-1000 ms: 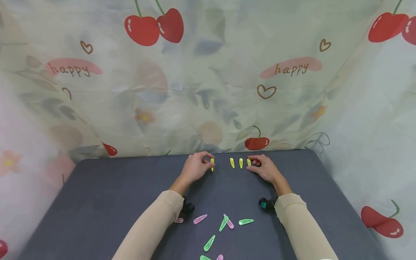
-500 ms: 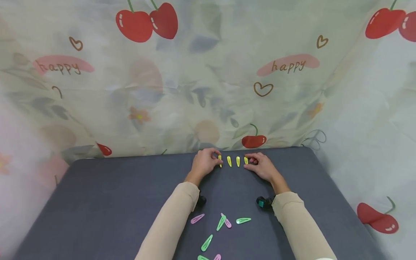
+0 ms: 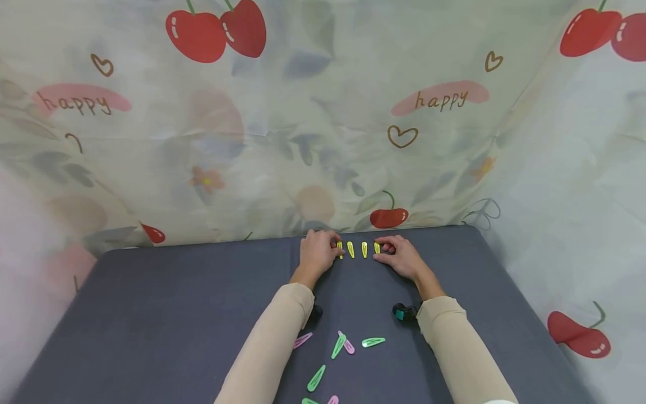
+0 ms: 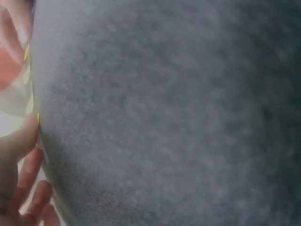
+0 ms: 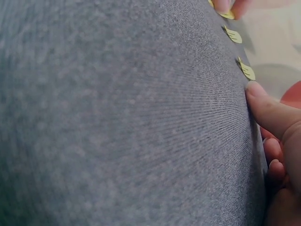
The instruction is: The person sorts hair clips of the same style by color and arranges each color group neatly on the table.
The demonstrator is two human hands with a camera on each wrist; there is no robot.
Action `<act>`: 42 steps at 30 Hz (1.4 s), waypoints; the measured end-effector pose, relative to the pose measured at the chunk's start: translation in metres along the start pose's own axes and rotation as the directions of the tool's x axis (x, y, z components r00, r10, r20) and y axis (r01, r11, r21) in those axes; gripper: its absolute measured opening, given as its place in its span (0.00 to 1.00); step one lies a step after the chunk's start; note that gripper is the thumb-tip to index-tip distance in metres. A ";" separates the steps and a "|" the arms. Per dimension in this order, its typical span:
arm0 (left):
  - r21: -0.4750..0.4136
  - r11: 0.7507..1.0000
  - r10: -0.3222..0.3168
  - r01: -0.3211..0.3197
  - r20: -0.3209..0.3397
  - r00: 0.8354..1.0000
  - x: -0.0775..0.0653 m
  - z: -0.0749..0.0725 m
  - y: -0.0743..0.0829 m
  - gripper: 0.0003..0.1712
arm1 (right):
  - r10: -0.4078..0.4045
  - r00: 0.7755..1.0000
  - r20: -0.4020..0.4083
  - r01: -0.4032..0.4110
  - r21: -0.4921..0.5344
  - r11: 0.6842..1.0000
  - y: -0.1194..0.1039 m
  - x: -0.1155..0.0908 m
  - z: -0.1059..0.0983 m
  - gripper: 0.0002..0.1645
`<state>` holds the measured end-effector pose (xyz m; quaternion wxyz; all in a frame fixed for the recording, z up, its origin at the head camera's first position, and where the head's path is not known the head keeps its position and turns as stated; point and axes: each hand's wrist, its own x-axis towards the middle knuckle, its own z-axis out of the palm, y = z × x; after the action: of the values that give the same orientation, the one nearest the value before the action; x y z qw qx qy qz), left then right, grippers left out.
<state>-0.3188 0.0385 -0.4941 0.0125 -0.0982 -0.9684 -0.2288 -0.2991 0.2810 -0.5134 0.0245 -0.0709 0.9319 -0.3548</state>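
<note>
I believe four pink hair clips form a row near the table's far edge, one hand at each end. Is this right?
Only the colour is wrong: the head view shows four yellow hair clips there, the left hand and right hand at the ends.

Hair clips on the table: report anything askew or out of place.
In the head view, a green clip lies crossed over a pink clip. That overlap looks odd against the orderly row of yellow clips. No damage shows at this size.
</note>
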 end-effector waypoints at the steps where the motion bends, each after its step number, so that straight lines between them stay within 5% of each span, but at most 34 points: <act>1: 0.004 1.000 -0.011 0.011 0.008 1.000 -0.001 -0.001 0.001 0.16 | -0.006 1.000 -0.001 0.006 -0.001 1.000 -0.001 0.000 0.000 0.26; 16: 0.034 0.999 -0.036 0.034 0.060 0.998 -0.006 -0.007 0.004 0.17 | 0.018 1.000 0.021 -0.018 0.034 0.999 -0.003 -0.004 -0.002 0.30; 37: 0.026 0.999 -0.019 0.021 -0.054 0.998 -0.014 -0.022 0.000 0.26 | 0.007 0.998 -0.056 -0.005 0.023 1.000 -0.005 -0.002 0.002 0.25; 42: 0.120 0.992 0.044 -0.036 -0.065 0.997 -0.021 -0.028 0.001 0.35 | 0.024 0.996 -0.082 -0.021 0.036 0.999 -0.007 -0.007 0.001 0.27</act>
<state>-0.2984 0.0234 -0.4701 0.0555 -0.1089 -0.9772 -0.1739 -0.2913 0.2762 -0.5095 -0.0091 -0.0453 0.9265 -0.3734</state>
